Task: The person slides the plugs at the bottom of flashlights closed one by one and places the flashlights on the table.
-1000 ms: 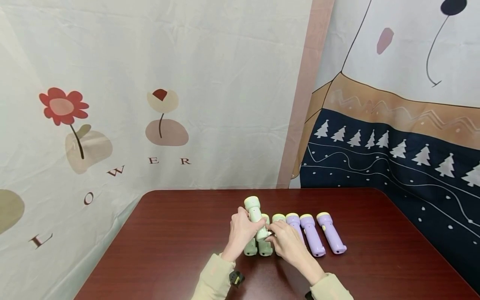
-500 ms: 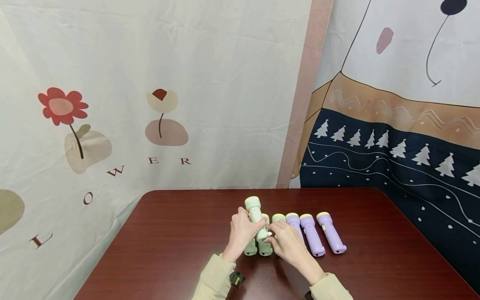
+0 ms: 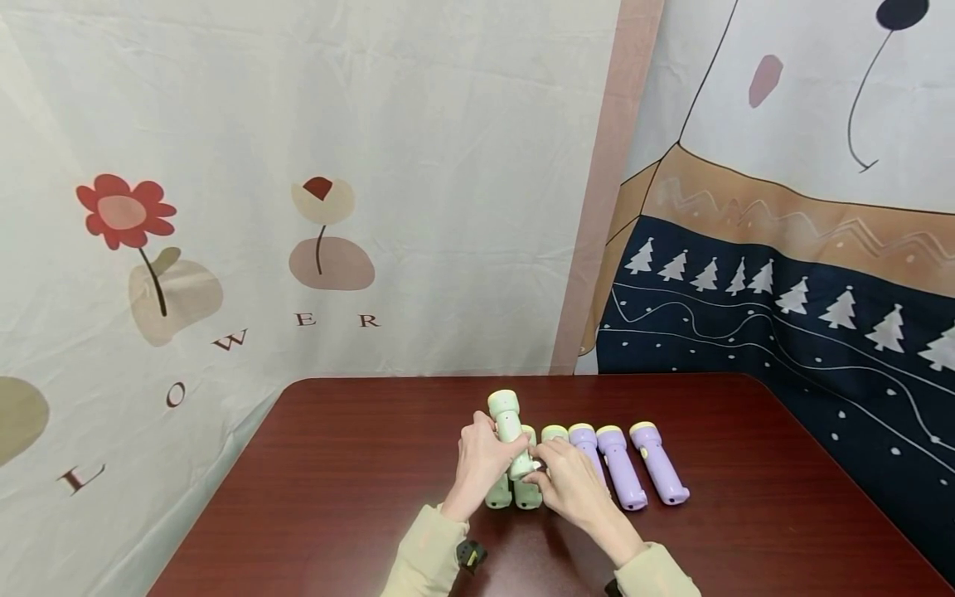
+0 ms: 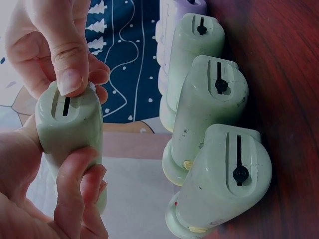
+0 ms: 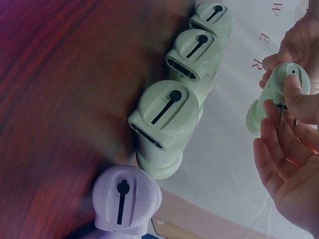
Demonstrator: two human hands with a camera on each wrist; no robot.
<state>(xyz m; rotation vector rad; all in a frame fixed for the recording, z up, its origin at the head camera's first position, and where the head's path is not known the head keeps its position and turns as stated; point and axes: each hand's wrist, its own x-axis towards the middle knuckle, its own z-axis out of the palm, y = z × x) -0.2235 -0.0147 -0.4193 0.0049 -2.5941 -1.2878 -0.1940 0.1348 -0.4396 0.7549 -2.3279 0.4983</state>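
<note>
My left hand (image 3: 483,456) grips a pale green flashlight (image 3: 510,427) by its body, yellow-rimmed head pointing up and away. The right hand (image 3: 578,485) pinches its tail end, thumb on the slotted end face in the left wrist view. Metal plug prongs (image 5: 281,114) stick out of the tail side between the right thumb and fingers in the right wrist view. Below and behind the hands, several green flashlights (image 4: 219,174) lie on the table with black sliders in their tail slots. The hands cover part of them in the head view.
Purple flashlights (image 3: 622,468) continue the row to the right, the last one (image 3: 660,464) set a little apart. All lie on a dark red-brown table (image 3: 351,481). A printed cloth (image 3: 448,207) hangs behind the table.
The held flashlight's head has tipped very slightly to the right, and the right thumb has shifted a little left at its tail. The flashlights on the table have not moved.
</note>
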